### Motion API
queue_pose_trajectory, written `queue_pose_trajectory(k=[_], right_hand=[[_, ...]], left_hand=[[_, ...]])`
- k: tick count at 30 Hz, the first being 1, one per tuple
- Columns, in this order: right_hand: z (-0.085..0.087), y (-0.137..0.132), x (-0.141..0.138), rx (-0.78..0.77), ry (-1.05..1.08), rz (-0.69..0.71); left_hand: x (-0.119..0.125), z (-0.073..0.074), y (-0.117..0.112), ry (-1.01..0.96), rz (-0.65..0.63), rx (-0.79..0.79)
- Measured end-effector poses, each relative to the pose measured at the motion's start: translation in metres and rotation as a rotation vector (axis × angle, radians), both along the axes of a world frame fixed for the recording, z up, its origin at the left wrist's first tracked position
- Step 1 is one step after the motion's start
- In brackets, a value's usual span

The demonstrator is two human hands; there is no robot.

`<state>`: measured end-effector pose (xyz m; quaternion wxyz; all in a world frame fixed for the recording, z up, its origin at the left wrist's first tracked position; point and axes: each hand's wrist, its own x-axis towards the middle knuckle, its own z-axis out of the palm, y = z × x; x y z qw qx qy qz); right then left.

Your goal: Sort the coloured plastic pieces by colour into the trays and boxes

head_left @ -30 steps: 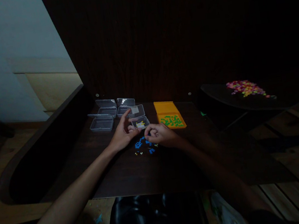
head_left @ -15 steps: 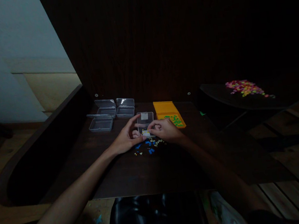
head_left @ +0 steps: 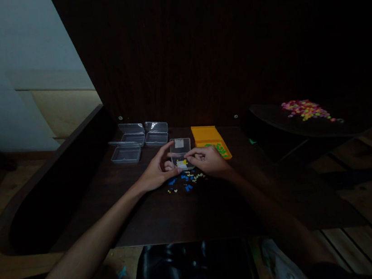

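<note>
A small clear plastic box (head_left: 180, 151) with an open lid stands in the middle of the dark table (head_left: 168, 215), a few yellow bits inside it. My left hand (head_left: 157, 170) grips its left side, index finger stretched over the top. My right hand (head_left: 209, 161) touches its right side with pinched fingers; whether a piece is between them is too dark to tell. Small blue and yellow pieces (head_left: 186, 183) lie scattered on the table just in front of both hands.
An orange box (head_left: 208, 136) with green pieces sits right of the hands. Three clear open boxes (head_left: 134, 141) stand at the back left. A heap of coloured pieces (head_left: 305, 109) lies on a dark side surface at right. A dark panel rises behind.
The clear box has been drawn closer, from beside the orange box to between my hands. My right hand lifted off the blue pieces and now rests against the box's right side.
</note>
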<state>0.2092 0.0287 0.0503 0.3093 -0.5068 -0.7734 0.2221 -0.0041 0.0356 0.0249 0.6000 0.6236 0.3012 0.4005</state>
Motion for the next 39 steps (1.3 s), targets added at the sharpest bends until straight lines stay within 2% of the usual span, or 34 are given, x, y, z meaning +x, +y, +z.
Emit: queue_pose_trajectory(k=[3, 6, 9, 14, 22, 31, 39], right_hand=[[-0.001, -0.006, -0.002, 0.042, 0.049, 0.060], [-0.004, -0.015, -0.011, 0.088, 0.006, 0.182], [-0.011, -0.025, -0.024, 0.132, -0.133, 0.306], [-0.028, -0.034, -0.039, 0.144, -0.350, 0.421], [-0.037, -0.036, -0.045, 0.127, -0.492, 0.417], [-0.037, -0.038, -0.046, 0.121, -0.590, 0.405], [-0.036, -0.040, -0.050, 0.122, -0.596, 0.353]], left_hand=[[0.000, 0.000, 0.002, -0.007, 0.053, 0.002], [-0.001, -0.001, 0.005, -0.003, 0.119, 0.012], [-0.002, -0.003, 0.008, -0.006, 0.182, 0.017], [-0.003, -0.003, 0.010, -0.019, 0.233, 0.029], [-0.002, -0.001, 0.009, -0.022, 0.219, 0.012], [-0.002, -0.003, 0.010, -0.018, 0.207, 0.036], [-0.003, -0.003, 0.009, 0.014, 0.211, 0.040]])
